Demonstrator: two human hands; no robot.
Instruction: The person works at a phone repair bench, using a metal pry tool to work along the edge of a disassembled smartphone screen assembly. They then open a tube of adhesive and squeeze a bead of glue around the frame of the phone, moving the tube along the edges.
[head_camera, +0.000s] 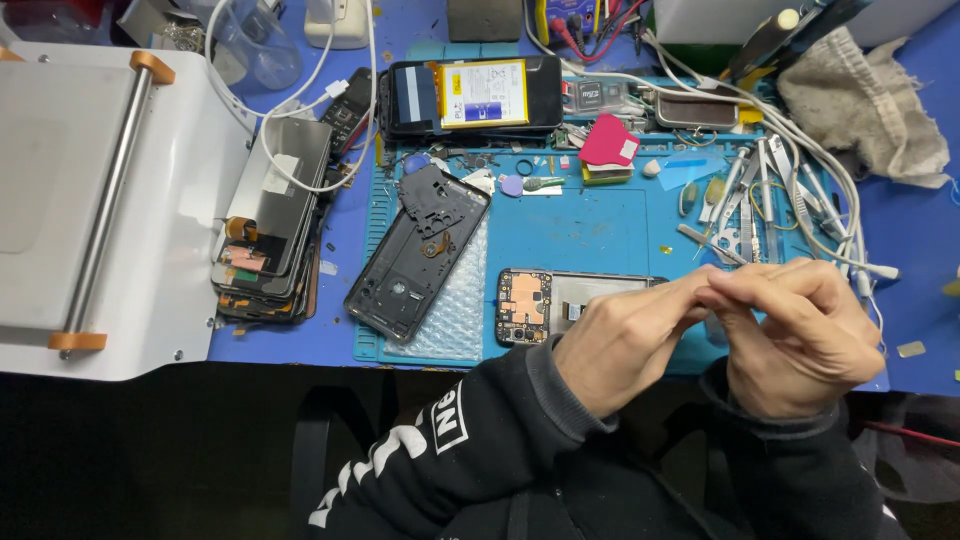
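Fingertips of the left hand (625, 345) and right hand (800, 335) meet above the near edge of the counter (910, 250), pressed together in a pinching grip on something too small to make out; what it is cannot be told. Both hands hover apart from the phone (560, 300) lying open just behind them on the blue mat (590, 225), its copper-coloured board facing up. To work so small a piece well, the wrists would best stay low and braced, with the piece kept over the mat so a slip lands where it can be found. Left of the phone, a black frame (418, 250) rests on bubble wrap (450, 305). Tweezers (765, 195) and white cables (815, 170) lie to the right, and a second open phone with its battery (470, 95) sits at the back. A stack of screens (275, 225) leans against a white machine (95, 200) at far left.
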